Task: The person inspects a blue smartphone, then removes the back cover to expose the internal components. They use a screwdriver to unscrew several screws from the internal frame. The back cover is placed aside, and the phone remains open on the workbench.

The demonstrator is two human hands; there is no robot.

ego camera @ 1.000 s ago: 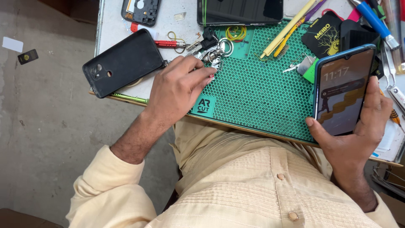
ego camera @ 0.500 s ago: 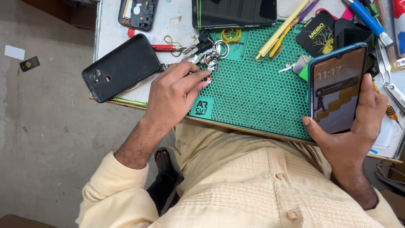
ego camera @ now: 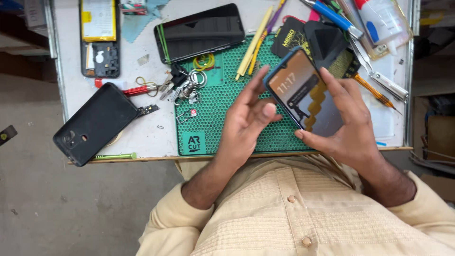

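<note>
Lit blue-cased smartphone gripped in right hand, raised over green mat. Left hand half-open, fingers at phone's edge, holding nothing. Screen on; other phones, keys beyond fingers untouched on table.

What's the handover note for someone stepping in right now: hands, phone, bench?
Right hand: grips the lit blue-cased phone from below and its far edge, screen up, above the green mat.
Left hand: open, fingers at the phone's left edge, thumb near the screen corner.
Bench: key bunch on the mat, black back cover at the table's left edge, opened phone body top left, dark phone face down.
Done: phone powered, screen showing.
Left: cannot tell from this view.
</note>
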